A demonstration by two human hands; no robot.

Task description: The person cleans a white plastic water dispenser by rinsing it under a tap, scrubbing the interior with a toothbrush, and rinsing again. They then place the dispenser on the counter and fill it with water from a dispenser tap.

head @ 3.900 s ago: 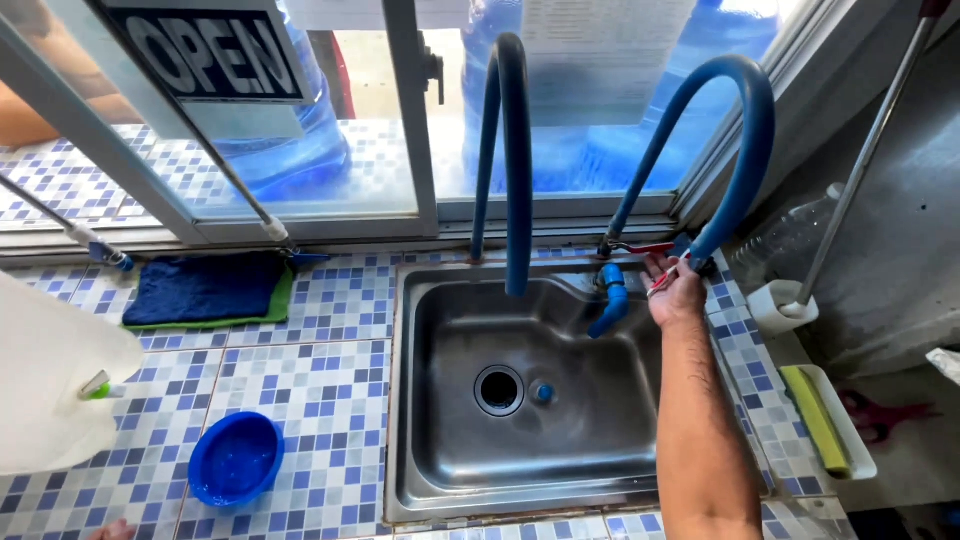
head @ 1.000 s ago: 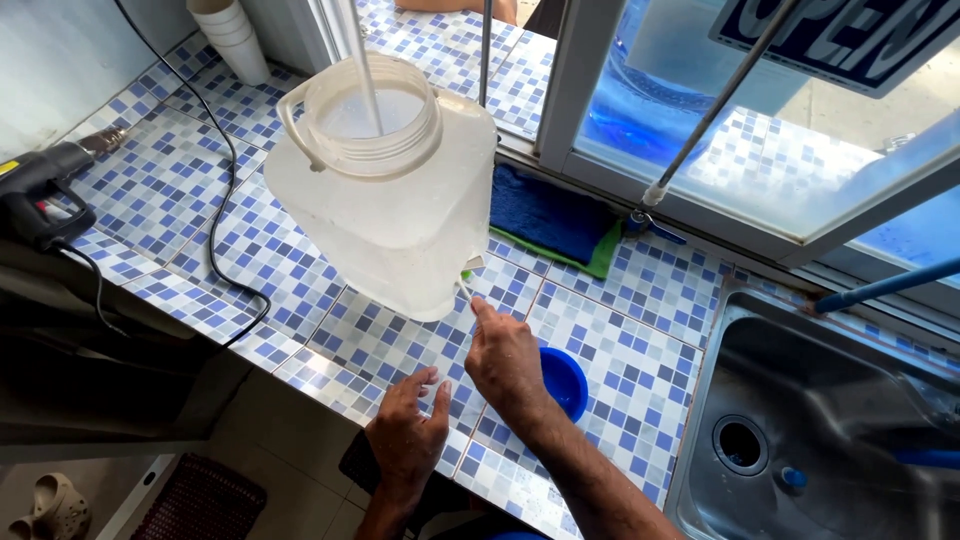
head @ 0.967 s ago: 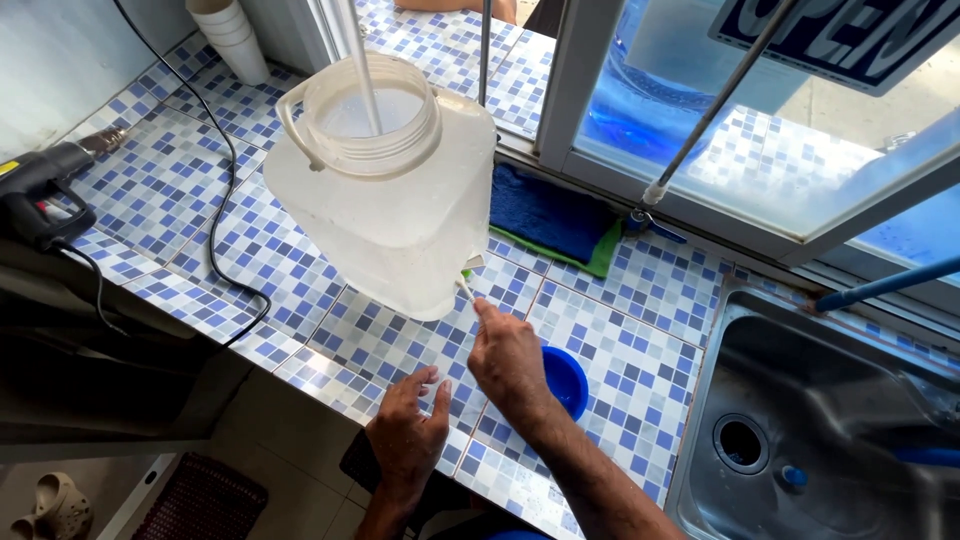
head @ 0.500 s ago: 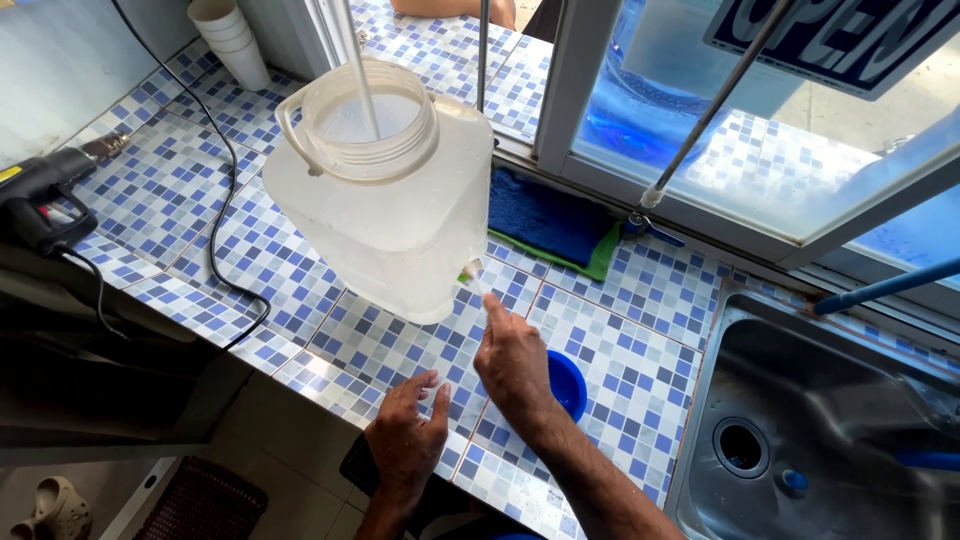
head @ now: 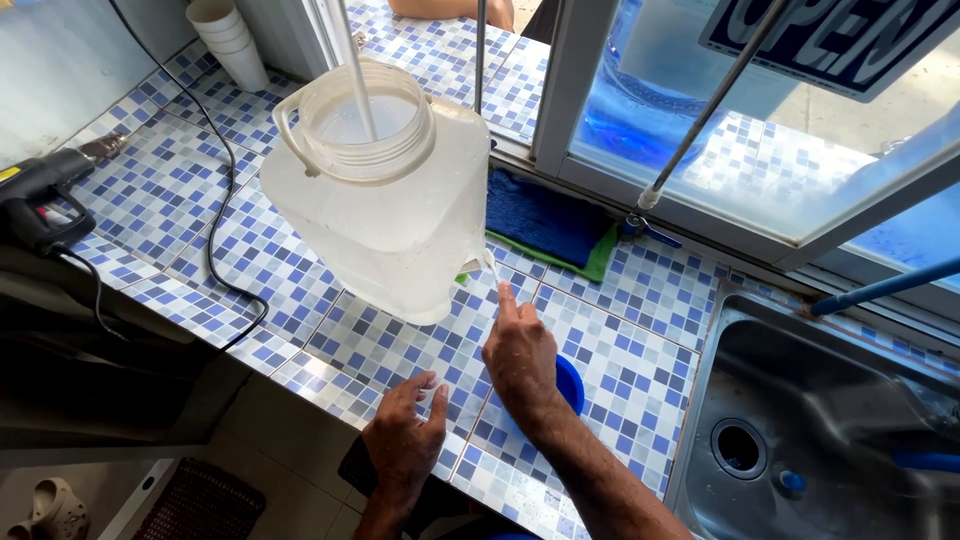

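A big translucent white water jug (head: 385, 200) stands on the blue mosaic counter (head: 640, 310). A thin white pipe (head: 358, 70) runs down into its wide open neck, and water partly fills it. My right hand (head: 518, 358) rests on the tiles, with its index finger stretched out to the small spigot (head: 487, 265) at the jug's lower right side. It covers most of a round blue lid (head: 570, 383). My left hand (head: 405, 440) lies flat near the counter's front edge, fingers apart, holding nothing.
A blue and green cloth (head: 550, 222) lies behind the jug by the window frame. A steel sink (head: 830, 420) is at the right. A black power tool (head: 35, 195) with its cord (head: 215, 250) sits at the left, stacked white cups (head: 230, 40) at the back.
Since one second ago my right hand has drawn back a little from the jug's spigot, finger still pointing at it. My left hand has settled onto the counter edge.
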